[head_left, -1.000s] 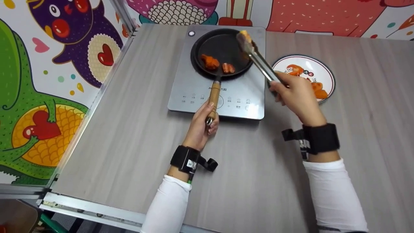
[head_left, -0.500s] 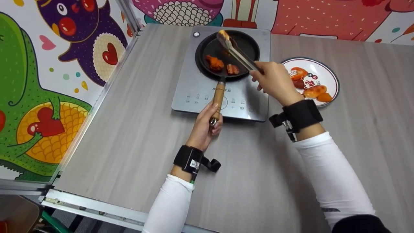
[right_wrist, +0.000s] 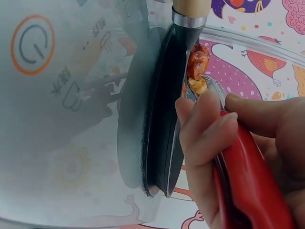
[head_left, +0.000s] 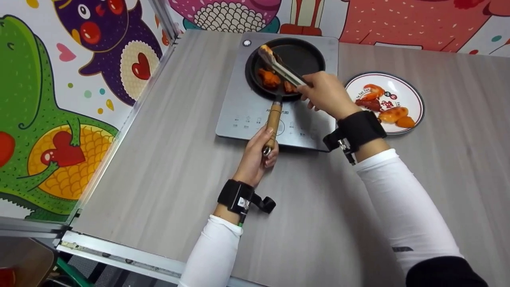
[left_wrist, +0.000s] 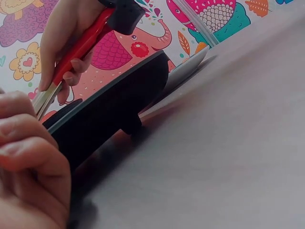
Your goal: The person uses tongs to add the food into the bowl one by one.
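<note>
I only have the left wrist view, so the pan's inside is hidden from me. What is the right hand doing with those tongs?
Observer: The right hand holds the tongs over the pan, a browned food piece pinched at their tip.
Operator: Anything in the pan?
Observer: Two reddish pieces lie near the handle side.
Operator: And the left hand?
Observer: The left hand grips the end of the pan's wooden handle.
Operator: More food around?
Observer: A plate right of the cooktop carries several pieces.
</note>
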`<control>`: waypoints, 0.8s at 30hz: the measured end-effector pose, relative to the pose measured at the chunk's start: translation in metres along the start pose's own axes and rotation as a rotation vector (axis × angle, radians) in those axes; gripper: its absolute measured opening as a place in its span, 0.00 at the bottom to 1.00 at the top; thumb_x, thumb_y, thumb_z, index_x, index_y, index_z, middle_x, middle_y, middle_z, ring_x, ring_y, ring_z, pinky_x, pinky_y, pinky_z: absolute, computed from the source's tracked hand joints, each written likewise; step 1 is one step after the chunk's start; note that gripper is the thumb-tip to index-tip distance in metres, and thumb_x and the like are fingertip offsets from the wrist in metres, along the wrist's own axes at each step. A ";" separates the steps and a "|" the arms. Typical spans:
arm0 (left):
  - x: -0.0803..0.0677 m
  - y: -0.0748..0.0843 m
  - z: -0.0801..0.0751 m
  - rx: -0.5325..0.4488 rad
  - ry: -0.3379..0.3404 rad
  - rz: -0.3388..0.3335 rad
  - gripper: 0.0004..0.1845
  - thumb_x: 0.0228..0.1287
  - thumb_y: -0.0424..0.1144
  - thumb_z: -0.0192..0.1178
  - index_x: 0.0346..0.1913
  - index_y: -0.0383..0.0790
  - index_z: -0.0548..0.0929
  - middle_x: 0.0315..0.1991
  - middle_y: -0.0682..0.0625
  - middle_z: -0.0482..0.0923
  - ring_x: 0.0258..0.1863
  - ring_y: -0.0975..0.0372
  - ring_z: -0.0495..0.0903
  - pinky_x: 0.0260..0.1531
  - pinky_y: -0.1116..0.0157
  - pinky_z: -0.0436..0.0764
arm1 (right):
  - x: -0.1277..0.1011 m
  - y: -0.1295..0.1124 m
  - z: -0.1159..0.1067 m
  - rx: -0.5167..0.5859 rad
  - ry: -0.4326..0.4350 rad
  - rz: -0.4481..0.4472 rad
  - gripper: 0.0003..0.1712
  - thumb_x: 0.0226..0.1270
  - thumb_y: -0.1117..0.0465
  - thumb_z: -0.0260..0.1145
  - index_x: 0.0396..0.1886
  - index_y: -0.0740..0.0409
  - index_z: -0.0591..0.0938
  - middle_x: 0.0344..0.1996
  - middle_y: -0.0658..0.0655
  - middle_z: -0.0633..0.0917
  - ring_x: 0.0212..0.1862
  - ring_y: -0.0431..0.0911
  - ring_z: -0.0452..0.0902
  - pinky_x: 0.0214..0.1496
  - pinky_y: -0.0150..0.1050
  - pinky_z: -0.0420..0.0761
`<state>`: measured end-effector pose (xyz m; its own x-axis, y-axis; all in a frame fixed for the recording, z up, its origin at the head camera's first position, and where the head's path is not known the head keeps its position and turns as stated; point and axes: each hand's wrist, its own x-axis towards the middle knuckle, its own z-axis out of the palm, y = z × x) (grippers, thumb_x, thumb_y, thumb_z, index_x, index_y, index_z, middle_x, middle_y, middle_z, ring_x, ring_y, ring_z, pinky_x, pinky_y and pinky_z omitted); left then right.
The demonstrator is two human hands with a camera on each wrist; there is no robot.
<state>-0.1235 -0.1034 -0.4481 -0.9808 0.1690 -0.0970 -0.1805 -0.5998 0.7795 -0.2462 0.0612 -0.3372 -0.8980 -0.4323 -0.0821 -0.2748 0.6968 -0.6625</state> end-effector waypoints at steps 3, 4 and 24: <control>0.000 -0.001 0.001 0.003 0.004 0.000 0.29 0.61 0.49 0.54 0.64 0.46 0.62 0.15 0.54 0.62 0.10 0.68 0.59 0.07 0.75 0.58 | 0.001 -0.002 0.000 -0.009 -0.016 0.002 0.13 0.67 0.56 0.53 0.42 0.59 0.78 0.29 0.60 0.82 0.27 0.53 0.79 0.19 0.34 0.77; 0.000 -0.001 0.001 0.002 0.002 0.002 0.28 0.62 0.48 0.53 0.64 0.46 0.62 0.15 0.54 0.62 0.10 0.68 0.59 0.07 0.75 0.58 | 0.001 -0.002 0.000 -0.012 -0.018 0.001 0.13 0.67 0.56 0.53 0.42 0.60 0.78 0.29 0.60 0.82 0.27 0.53 0.79 0.19 0.34 0.77; 0.000 0.000 0.000 -0.021 0.006 -0.002 0.28 0.61 0.48 0.54 0.62 0.44 0.63 0.15 0.53 0.63 0.10 0.68 0.60 0.07 0.75 0.59 | 0.000 -0.005 0.002 -0.039 -0.026 0.018 0.14 0.67 0.55 0.53 0.41 0.60 0.77 0.30 0.60 0.80 0.27 0.52 0.79 0.19 0.34 0.76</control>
<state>-0.1239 -0.1034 -0.4486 -0.9809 0.1655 -0.1025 -0.1840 -0.6159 0.7660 -0.2441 0.0566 -0.3358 -0.8939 -0.4335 -0.1138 -0.2720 0.7264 -0.6312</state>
